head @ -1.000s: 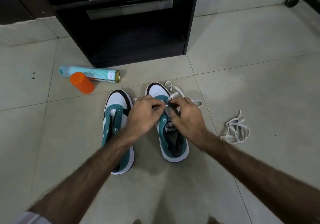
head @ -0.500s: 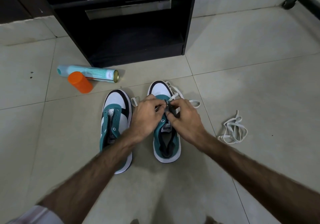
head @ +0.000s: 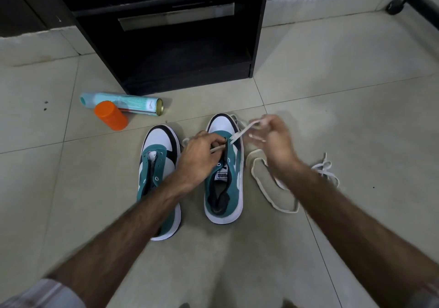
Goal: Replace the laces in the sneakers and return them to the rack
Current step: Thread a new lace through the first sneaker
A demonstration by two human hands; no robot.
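two sneakers (head: 223,172) (head: 159,179), two white laces: one (head: 266,188) threaded at the right shoe, one (head: 326,169) loose on the floor. one spray can (head: 126,104), one orange cap (head: 110,115), one black rack (head: 166,34), two hands (head: 199,158) (head: 275,139).

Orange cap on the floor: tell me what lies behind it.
Behind the orange cap lies a teal spray can on its side, metal base pointing right. The cap covers part of the can's lower middle, so the print there cannot be seen.
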